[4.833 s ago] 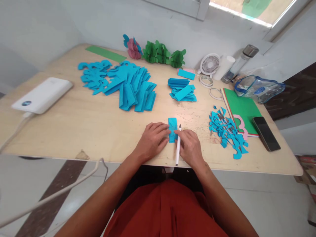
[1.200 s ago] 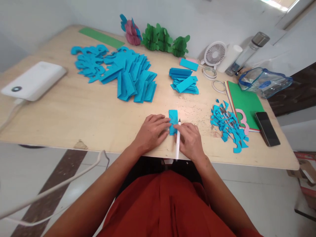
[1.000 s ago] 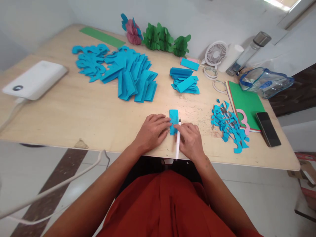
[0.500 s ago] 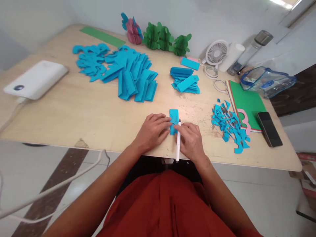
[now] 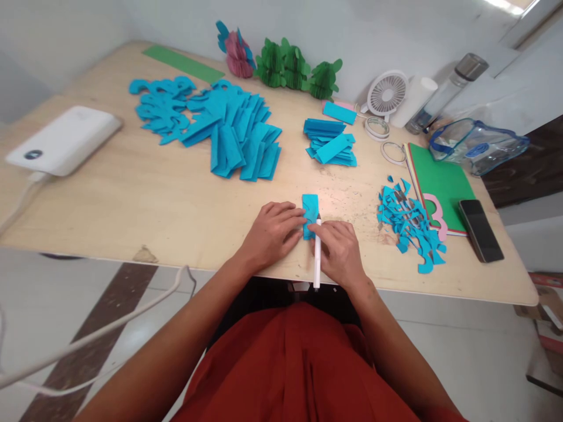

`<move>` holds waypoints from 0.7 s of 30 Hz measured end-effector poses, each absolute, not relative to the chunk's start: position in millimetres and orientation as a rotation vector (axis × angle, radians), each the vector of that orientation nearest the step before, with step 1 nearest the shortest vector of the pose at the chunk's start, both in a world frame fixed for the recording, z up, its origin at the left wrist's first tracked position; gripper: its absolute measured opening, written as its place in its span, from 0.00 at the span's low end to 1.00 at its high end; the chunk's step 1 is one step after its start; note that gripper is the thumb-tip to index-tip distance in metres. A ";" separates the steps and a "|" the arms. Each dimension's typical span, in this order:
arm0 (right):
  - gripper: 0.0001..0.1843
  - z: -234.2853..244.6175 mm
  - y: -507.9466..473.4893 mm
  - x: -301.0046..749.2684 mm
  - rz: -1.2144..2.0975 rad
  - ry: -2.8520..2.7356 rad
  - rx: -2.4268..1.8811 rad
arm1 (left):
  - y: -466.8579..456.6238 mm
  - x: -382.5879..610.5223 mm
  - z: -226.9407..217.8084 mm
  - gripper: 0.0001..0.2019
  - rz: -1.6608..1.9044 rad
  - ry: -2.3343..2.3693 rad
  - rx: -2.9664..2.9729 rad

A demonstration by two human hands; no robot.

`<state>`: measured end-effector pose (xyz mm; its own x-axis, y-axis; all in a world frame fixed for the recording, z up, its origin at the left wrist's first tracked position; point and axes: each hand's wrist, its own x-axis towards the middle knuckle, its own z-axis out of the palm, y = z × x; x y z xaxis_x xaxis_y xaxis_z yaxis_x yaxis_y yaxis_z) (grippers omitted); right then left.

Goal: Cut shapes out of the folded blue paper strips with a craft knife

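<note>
A small folded blue paper piece (image 5: 310, 206) lies on the wooden table (image 5: 145, 205) near its front edge. My left hand (image 5: 270, 234) rests on the paper's left side, fingers laid flat and pressing it down. My right hand (image 5: 341, 252) is closed round a white pen (image 5: 317, 258), whose dark tip touches the paper's right edge. The paper's lower part is hidden under my fingers.
A big heap of blue folded pieces and cut shapes (image 5: 220, 129) lies at the back left, a smaller blue stack (image 5: 329, 143) behind my hands, blue scraps (image 5: 409, 223) at right. Also here are a white power bank (image 5: 61, 140), green sheets (image 5: 440, 181), phone (image 5: 481, 230), fan (image 5: 386, 94), bottle (image 5: 448, 91), clear pouch (image 5: 477, 146), and tape rings (image 5: 378, 128).
The pen tip has crept slightly along the paper's right edge. My left hand has stayed on the paper. The view has shifted a little since the earliest frame.
</note>
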<state>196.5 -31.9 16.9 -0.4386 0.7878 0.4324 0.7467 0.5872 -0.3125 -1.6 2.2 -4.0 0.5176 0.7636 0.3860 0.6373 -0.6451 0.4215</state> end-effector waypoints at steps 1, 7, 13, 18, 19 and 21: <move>0.15 17.2 -31.9 196.4 0.097 -2.278 -1.213 | 2.2 -1.5 -4.0 0.14 0.810 1.189 2.530; 0.16 17.5 -31.9 196.4 0.101 -2.282 -1.202 | 2.0 -1.1 -3.7 0.14 0.796 1.199 2.516; 0.17 16.3 -32.0 197.0 0.096 -2.296 -1.214 | 2.2 -1.0 -3.6 0.14 0.797 1.204 2.508; 0.15 16.3 -32.5 196.3 0.074 -2.278 -1.209 | 2.3 -1.4 -4.8 0.14 0.804 1.195 2.525; 0.15 16.2 -32.5 196.3 0.077 -2.280 -1.211 | 2.3 -1.4 -4.8 0.14 0.804 1.195 2.526; 0.16 15.9 -32.4 196.4 0.087 -2.287 -1.216 | 2.1 -1.4 -4.7 0.14 0.802 1.196 2.523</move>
<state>196.4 -32.4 15.9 -0.4449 0.7844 0.4322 0.7495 0.5902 -0.2998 -1.4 2.1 -4.7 0.5156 0.7696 0.3767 0.6403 -0.6382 0.4274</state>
